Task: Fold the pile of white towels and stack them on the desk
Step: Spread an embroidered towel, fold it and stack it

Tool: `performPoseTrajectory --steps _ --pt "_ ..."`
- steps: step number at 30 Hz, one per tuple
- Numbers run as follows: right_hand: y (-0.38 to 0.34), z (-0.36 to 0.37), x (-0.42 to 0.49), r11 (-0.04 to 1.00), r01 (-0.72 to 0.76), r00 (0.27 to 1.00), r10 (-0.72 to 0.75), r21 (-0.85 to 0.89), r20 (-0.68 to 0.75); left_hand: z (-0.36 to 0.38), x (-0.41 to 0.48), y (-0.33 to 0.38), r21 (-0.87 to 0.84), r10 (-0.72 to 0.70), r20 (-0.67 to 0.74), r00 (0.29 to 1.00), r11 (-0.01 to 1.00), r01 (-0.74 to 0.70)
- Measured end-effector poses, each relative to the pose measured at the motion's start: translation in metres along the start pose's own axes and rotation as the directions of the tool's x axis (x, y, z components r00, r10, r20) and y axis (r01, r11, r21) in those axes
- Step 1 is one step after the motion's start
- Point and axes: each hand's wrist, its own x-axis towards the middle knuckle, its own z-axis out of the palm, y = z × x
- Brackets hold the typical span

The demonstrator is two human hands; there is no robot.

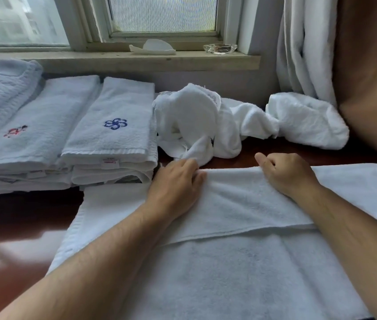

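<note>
Towel (240, 262) half-folded on the tabletop (21, 215), its far fold held by both hands.

The left hand (176, 181) was curled over the fold's far edge and the right hand (286, 174) was closed on the same edge, thumb lifted; the towel was spread from beneath both hands toward the person. The upper layer's near edge was seen running slightly askew, so a crooked fold could be set by an uneven pull. The unfolded pile (196, 121) lay just beyond the left hand and could be snagged and dragged along; the folded stack (111, 135) just left of it could be nudged out of square.
</note>
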Motion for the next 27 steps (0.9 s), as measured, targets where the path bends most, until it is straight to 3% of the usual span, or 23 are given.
performPoseTrajectory --steps 3,8,12,16,21,24,27 --pt "0.005 -0.005 0.006 0.997 0.035 0.991 -0.043 0.063 0.123 -0.004 0.006 -0.002 -0.051 -0.037 0.023 0.999 0.998 0.038" --pt "0.019 -0.023 0.022 0.996 -0.014 0.945 -0.014 0.085 0.327 -0.015 0.035 -0.009 0.093 -0.095 0.239 0.966 0.993 0.074" --pt "0.023 -0.018 0.027 0.999 -0.049 0.977 0.045 0.013 0.210 -0.008 0.039 -0.010 0.205 -0.046 0.284 0.958 0.979 -0.013" --pt "0.032 -0.004 0.016 0.996 -0.038 0.987 0.050 -0.085 0.150 0.003 0.024 -0.014 0.134 0.043 0.189 0.981 0.989 -0.069" --pt "0.033 -0.018 0.022 0.981 -0.066 0.968 0.108 -0.182 0.226 -0.004 0.026 -0.009 0.167 0.047 0.267 0.963 0.981 -0.095" --pt "0.035 -0.022 0.017 0.956 -0.030 0.998 0.047 -0.291 0.052 0.001 0.035 0.011 0.210 0.054 0.160 0.986 0.974 -0.088" --pt "0.051 -0.032 0.005 0.945 -0.151 0.988 0.136 -0.289 -0.071 0.019 0.047 0.054 0.081 0.129 0.161 0.978 0.986 -0.143"
